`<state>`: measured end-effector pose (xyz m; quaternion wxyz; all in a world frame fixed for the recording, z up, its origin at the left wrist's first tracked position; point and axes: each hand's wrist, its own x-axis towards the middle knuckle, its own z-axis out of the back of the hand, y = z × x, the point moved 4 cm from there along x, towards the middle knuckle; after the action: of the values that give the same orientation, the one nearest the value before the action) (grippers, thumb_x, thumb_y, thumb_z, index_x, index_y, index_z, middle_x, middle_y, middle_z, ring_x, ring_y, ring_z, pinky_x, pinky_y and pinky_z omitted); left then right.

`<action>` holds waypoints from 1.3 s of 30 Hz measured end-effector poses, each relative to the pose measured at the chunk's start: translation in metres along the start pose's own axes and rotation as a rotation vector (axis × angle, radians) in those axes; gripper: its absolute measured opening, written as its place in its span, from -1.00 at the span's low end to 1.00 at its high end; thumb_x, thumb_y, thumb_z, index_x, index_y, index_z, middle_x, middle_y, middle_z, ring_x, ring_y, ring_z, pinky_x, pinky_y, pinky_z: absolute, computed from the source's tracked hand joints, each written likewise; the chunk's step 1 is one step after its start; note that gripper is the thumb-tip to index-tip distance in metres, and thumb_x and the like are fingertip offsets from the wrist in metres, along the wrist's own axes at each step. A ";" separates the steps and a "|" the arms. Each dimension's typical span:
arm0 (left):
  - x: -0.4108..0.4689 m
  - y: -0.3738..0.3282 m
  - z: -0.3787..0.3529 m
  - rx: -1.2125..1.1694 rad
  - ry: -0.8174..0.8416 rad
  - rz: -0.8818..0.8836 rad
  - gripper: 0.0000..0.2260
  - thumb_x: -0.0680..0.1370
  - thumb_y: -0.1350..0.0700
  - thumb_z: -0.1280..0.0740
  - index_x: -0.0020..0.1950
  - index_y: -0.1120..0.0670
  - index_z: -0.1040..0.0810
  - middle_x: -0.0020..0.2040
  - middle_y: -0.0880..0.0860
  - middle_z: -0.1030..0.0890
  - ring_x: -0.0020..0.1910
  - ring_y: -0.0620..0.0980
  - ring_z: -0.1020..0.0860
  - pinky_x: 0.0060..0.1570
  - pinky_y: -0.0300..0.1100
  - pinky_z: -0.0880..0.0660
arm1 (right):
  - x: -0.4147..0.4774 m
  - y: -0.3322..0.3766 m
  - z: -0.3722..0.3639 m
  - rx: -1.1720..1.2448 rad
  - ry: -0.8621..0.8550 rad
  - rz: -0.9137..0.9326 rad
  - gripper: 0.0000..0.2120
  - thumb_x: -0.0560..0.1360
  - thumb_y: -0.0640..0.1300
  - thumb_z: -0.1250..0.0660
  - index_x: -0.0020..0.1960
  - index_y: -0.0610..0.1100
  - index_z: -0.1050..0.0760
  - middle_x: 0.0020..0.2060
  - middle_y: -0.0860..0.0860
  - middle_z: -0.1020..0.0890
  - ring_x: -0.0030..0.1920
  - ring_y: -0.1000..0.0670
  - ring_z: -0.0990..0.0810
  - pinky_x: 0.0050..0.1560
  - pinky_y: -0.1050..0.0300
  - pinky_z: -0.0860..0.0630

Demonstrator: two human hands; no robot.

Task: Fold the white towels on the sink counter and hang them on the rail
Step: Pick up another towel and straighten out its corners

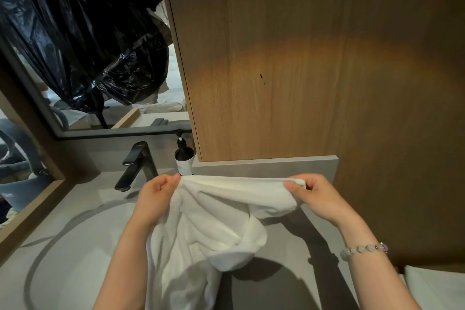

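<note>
Head view: white towel [201, 221] stretched between my hands above the grey tabletop [276, 292], my left hand [157, 192] pinching one top corner, my right hand [310, 194] pinching the other, cloth hanging bunched below, black faucet [136, 166] and dark pump bottle [185, 156] behind, second white towel [432, 287] at lower right.

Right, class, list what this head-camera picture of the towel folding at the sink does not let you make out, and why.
1. Head view: lower end of the towel, cut off by the bottom edge.
2. Head view: white fabric at bottom right, cropped by the corner; towel or not, unclear.
3. Head view: label on the bottle, too small to read.
4. Head view: the rail, nowhere in frame.
</note>
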<state>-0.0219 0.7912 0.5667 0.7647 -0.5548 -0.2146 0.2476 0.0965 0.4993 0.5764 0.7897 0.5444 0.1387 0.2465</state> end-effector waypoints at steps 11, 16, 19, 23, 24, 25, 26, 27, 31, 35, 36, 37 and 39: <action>-0.008 -0.001 -0.018 -0.056 -0.135 0.051 -0.89 0.52 0.02 -0.36 -0.05 0.03 -0.52 -0.01 0.03 -0.54 0.03 0.02 -0.49 0.06 -0.08 -0.42 | 0.004 0.007 -0.005 0.322 -0.261 -0.070 -0.70 0.57 -0.04 -0.23 -0.08 -0.23 -0.62 -0.18 -0.14 -0.70 -0.16 -0.08 -0.65 -0.15 0.12 -0.49; -0.015 -0.013 -0.032 -0.084 -0.141 0.072 -0.77 0.48 0.06 -0.41 0.08 0.04 -0.46 -0.25 -0.02 -0.45 -0.29 -0.02 -0.46 -0.23 -0.16 -0.41 | 0.002 0.007 -0.017 0.342 -0.299 -0.131 -0.54 0.57 0.00 -0.24 -0.11 -0.45 -0.48 -0.34 -0.28 -0.53 -0.31 -0.10 -0.47 -0.25 0.13 -0.37; -0.020 -0.020 -0.043 -0.133 -0.155 0.072 -0.76 0.46 0.11 -0.44 0.05 0.07 -0.46 -0.29 -0.01 -0.46 -0.28 -0.02 -0.48 -0.17 -0.17 -0.41 | 0.003 0.008 -0.032 0.337 -0.294 -0.183 -0.63 0.58 -0.02 -0.23 -0.28 -0.26 -0.36 -0.38 -0.11 -0.38 -0.36 -0.02 -0.33 -0.37 0.21 -0.25; -0.029 -0.027 -0.062 -0.183 -0.104 0.061 -0.79 0.47 0.23 -0.41 0.04 0.09 -0.45 -0.33 -0.02 -0.49 -0.34 -0.07 -0.47 -0.19 -0.21 -0.42 | 0.010 0.006 -0.056 0.379 -0.223 -0.245 -0.66 0.59 0.00 -0.17 -0.16 -0.27 -0.40 -0.26 -0.09 -0.40 -0.21 -0.05 -0.36 -0.14 0.08 -0.34; -0.032 -0.028 -0.066 -0.185 -0.077 0.055 -0.80 0.48 0.26 -0.39 0.03 0.08 -0.44 -0.33 -0.02 -0.50 -0.35 -0.08 -0.47 -0.21 -0.22 -0.42 | 0.010 0.007 -0.059 0.393 -0.215 -0.265 -0.67 0.61 0.00 -0.15 -0.13 -0.26 -0.43 -0.22 -0.06 -0.44 -0.15 -0.05 -0.41 -0.05 0.05 -0.41; -0.035 -0.030 -0.069 -0.189 -0.055 0.052 -0.80 0.48 0.28 -0.37 0.01 0.06 -0.44 -0.32 -0.02 -0.51 -0.35 -0.08 -0.48 -0.23 -0.22 -0.41 | 0.011 0.007 -0.063 0.399 -0.204 -0.281 -0.71 0.62 0.00 -0.13 -0.06 -0.20 -0.46 -0.16 -0.03 -0.47 -0.06 -0.06 -0.46 0.07 0.04 -0.43; -0.037 -0.032 -0.071 -0.195 -0.042 0.050 -0.79 0.49 0.29 -0.36 0.00 0.04 -0.43 -0.31 -0.01 -0.52 -0.35 -0.07 -0.48 -0.24 -0.21 -0.41 | 0.010 0.009 -0.065 0.388 -0.199 -0.283 -0.75 0.63 -0.02 -0.10 0.03 -0.16 -0.47 -0.08 0.00 -0.47 0.04 -0.08 -0.47 0.15 0.06 -0.40; -0.039 -0.033 -0.071 -0.201 -0.039 0.052 -0.78 0.49 0.30 -0.35 -0.01 0.02 -0.43 -0.29 0.01 -0.54 -0.34 -0.07 -0.49 -0.24 -0.20 -0.42 | 0.011 0.009 -0.067 0.368 -0.189 -0.283 -0.70 0.64 -0.04 -0.09 0.18 -0.20 -0.47 -0.03 0.01 -0.46 0.11 -0.08 -0.47 0.16 0.11 -0.37; -0.049 -0.037 -0.072 -0.189 -0.059 0.020 -0.72 0.48 0.35 -0.30 -0.04 -0.05 -0.42 -0.12 0.06 -0.64 -0.16 0.01 -0.59 -0.02 -0.09 -0.49 | 0.007 0.012 -0.072 0.287 -0.127 -0.284 -0.68 0.65 -0.08 -0.08 0.20 -0.25 -0.48 -0.06 -0.01 -0.55 -0.03 0.00 -0.52 -0.12 0.17 -0.39; -0.068 -0.036 -0.090 -0.204 -0.035 -0.076 -0.69 0.49 0.39 -0.24 -0.04 -0.04 -0.42 -0.13 -0.04 -0.66 -0.05 0.01 -0.63 0.07 -0.12 -0.51 | 0.006 0.011 -0.082 0.266 -0.021 -0.288 -0.68 0.64 -0.10 -0.09 -0.27 -0.07 -0.40 -0.33 0.02 -0.49 -0.31 0.08 -0.40 -0.33 0.28 -0.33; -0.072 -0.034 -0.095 -0.212 -0.031 -0.087 -0.71 0.49 0.38 -0.26 -0.04 -0.04 -0.43 -0.14 -0.05 -0.66 -0.05 0.01 -0.63 0.05 -0.17 -0.51 | 0.006 0.010 -0.085 0.290 0.001 -0.297 -0.65 0.64 -0.12 -0.09 -0.31 -0.09 -0.36 -0.40 0.02 -0.42 -0.36 0.06 -0.35 -0.35 0.23 -0.27; -0.076 -0.033 -0.099 -0.216 -0.034 -0.097 -0.72 0.49 0.37 -0.27 -0.05 -0.03 -0.43 -0.15 -0.05 -0.66 -0.07 0.00 -0.64 0.02 -0.23 -0.50 | 0.006 0.008 -0.087 0.338 0.021 -0.305 -0.63 0.64 -0.15 -0.08 -0.35 -0.11 -0.32 -0.46 0.01 -0.37 -0.40 0.05 -0.29 -0.35 0.20 -0.22; -0.079 -0.030 -0.105 -0.223 -0.053 -0.112 -0.72 0.49 0.38 -0.28 -0.07 -0.02 -0.43 -0.17 -0.05 -0.66 -0.12 -0.04 -0.63 -0.09 -0.37 -0.49 | 0.006 0.003 -0.090 0.414 0.042 -0.314 -0.61 0.63 -0.19 -0.08 -0.37 -0.13 -0.32 -0.56 0.03 -0.34 -0.46 0.08 -0.26 -0.35 0.21 -0.20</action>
<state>-0.0160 0.6569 0.5603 0.7050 -0.6169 -0.2916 0.1934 0.0571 0.5743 0.5463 0.6870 0.6610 0.2852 0.0986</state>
